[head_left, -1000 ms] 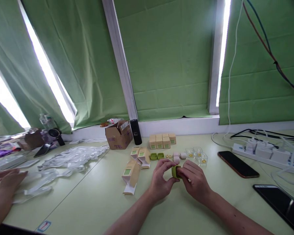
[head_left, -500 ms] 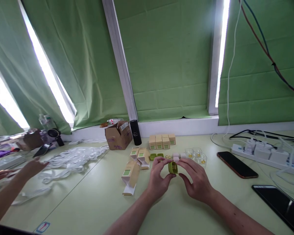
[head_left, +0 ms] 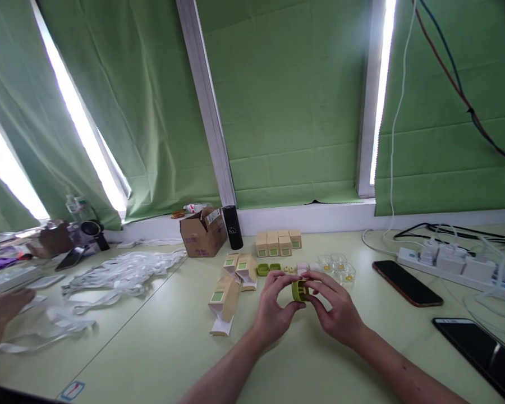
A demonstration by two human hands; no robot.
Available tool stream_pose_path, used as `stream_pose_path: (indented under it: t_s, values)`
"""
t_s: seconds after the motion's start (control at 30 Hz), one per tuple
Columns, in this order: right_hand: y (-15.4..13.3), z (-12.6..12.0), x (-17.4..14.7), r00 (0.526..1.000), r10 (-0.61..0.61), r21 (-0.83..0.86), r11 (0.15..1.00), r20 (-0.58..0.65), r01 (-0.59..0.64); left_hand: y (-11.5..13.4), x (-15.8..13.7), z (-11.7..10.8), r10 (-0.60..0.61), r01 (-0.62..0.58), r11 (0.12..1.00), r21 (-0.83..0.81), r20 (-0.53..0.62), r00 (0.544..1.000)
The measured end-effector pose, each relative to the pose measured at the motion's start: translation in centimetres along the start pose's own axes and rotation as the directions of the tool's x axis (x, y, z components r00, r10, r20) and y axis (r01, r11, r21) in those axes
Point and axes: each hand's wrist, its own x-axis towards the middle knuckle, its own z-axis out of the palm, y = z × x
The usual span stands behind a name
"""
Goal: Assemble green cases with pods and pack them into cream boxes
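Note:
A small olive-green square case [head_left: 298,290] is held above the table between both hands, its hollow side partly facing me. My left hand [head_left: 276,300] pinches it from the left with thumb and index finger. From the other side my right hand [head_left: 333,301] has its fingertips on the case's right edge. Just beyond the hands lie green case pieces [head_left: 268,269], small yellowish parts [head_left: 288,269] and white pieces [head_left: 307,267]. Clear square containers with yellow centres [head_left: 337,262] stand to the right. Cream cartons [head_left: 224,297] lie left of my hands, the nearest with its flap open.
Closed cartons [head_left: 278,244] stand in a row at the back, near a black cylinder [head_left: 233,227] and a cardboard box [head_left: 203,233]. Two phones [head_left: 408,282] and a power strip [head_left: 450,264] lie right. White straps [head_left: 122,275] and another person's hand [head_left: 6,306] are left.
The green case has turned and shifted slightly right, and my right fingers have closed onto its edge. The other person's hand has pulled back to the left, and the straps there have moved.

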Motion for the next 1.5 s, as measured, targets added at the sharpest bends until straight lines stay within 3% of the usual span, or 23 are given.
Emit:
stream_pose_path:
  t_s: [0.33,0.93,1.17,1.3,1.5]
  values:
    - [-0.1,0.0,0.3,0.998,-0.066,-0.118,0.991,0.003,0.066,0.1,-0.1,0.1,-0.033,0.035,0.998,-0.059,0.038,0.999]
    - [0.1,0.5,0.1,0.999,-0.036,-0.067,0.997,-0.018,0.035,0.2,-0.1,0.3,-0.036,0.039,0.993,-0.108,0.037,0.999]
    - [0.3,-0.6,0.5,0.997,-0.081,-0.055,0.995,0.016,0.082,0.1,0.2,-0.1,-0.027,0.027,1.0,0.009,0.011,1.0]
    - [0.1,-0.7,0.2,0.996,-0.024,0.008,1.0,0.083,0.023,-0.5,0.3,-0.4,0.004,0.001,0.994,0.107,-0.046,0.999]
    - [0.4,0.5,-0.5,0.995,0.045,0.069,0.996,0.089,-0.051,-0.2,0.3,-0.3,0.077,-0.08,0.987,0.138,0.024,0.997]
